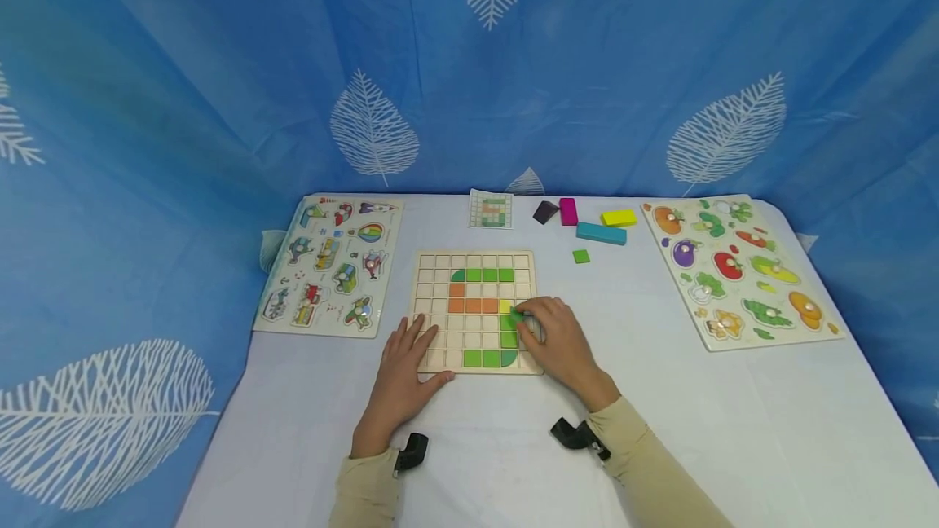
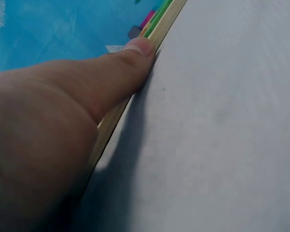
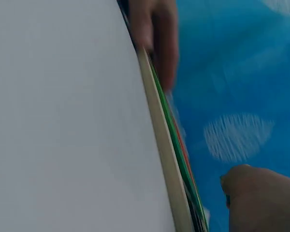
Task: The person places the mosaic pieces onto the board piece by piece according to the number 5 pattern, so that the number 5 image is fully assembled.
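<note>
Grid board (image 1: 475, 312) lies flat at the middle of the white tabletop (image 1: 660, 398), partly filled with green and orange tiles. Left hand (image 1: 402, 373) rests on the board's near-left corner, fingers straight and spread, thumb along the front edge; the left wrist view shows the thumb (image 2: 130, 60) pressed against the wooden rim. Right hand (image 1: 559, 341) sits over the board's right side, fingertips pinching a small green tile (image 1: 516, 317) just beside a yellow tile (image 1: 505, 306) in the middle rows. Whether the green tile already sits in a cell cannot be told; the right wrist view is blurred. Judgement: the placing goes best if the left hand pins the board so it does not slide, the tile goes down level and square to its cell, and neighbours are not nudged. Pattern card (image 1: 491, 209) lies behind the board for checking colour and cell. Spare green square (image 1: 581, 256) and coloured blocks (image 1: 601, 232) lie further back on the right.
</note>
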### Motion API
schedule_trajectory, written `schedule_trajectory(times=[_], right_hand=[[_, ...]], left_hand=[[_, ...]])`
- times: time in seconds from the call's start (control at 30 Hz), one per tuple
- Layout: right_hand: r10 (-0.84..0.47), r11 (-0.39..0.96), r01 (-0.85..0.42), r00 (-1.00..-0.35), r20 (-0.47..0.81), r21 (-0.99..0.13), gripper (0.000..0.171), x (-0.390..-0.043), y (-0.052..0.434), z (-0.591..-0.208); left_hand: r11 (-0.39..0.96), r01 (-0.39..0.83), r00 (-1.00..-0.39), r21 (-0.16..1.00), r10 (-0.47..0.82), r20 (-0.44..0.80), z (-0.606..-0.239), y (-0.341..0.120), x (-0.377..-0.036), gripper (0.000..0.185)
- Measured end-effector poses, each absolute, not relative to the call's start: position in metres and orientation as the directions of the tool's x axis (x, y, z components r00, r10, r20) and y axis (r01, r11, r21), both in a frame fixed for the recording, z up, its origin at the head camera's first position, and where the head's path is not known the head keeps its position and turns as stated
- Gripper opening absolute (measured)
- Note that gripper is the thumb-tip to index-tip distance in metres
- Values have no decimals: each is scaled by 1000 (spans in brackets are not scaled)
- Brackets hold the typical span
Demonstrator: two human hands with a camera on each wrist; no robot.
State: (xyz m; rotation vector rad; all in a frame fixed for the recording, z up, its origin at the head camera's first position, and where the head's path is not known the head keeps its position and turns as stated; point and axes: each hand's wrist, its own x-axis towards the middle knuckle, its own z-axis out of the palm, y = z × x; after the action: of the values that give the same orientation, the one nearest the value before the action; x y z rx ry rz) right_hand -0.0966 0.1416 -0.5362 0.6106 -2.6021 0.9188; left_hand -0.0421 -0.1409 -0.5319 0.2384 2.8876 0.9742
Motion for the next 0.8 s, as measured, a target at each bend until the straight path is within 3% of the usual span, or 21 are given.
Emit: schedule_trajectory(times=[0.13, 0.27, 0.8], right_hand=[[-461, 647, -629, -772, 437, -431, 19, -79, 105, -534], [-550, 618, -695, -717, 429, -369, 15, -69, 79, -532], [-562, 691, -648, -760, 326, -320, 8, -64, 59, -532]], left_hand=[[783, 139, -984, 606, 178, -4, -534, -141, -43, 79], [784, 158, -983, 601, 185, 17, -535, -142, -42, 79], [794, 169, -982, 584, 184, 34, -535, -143, -41, 80]])
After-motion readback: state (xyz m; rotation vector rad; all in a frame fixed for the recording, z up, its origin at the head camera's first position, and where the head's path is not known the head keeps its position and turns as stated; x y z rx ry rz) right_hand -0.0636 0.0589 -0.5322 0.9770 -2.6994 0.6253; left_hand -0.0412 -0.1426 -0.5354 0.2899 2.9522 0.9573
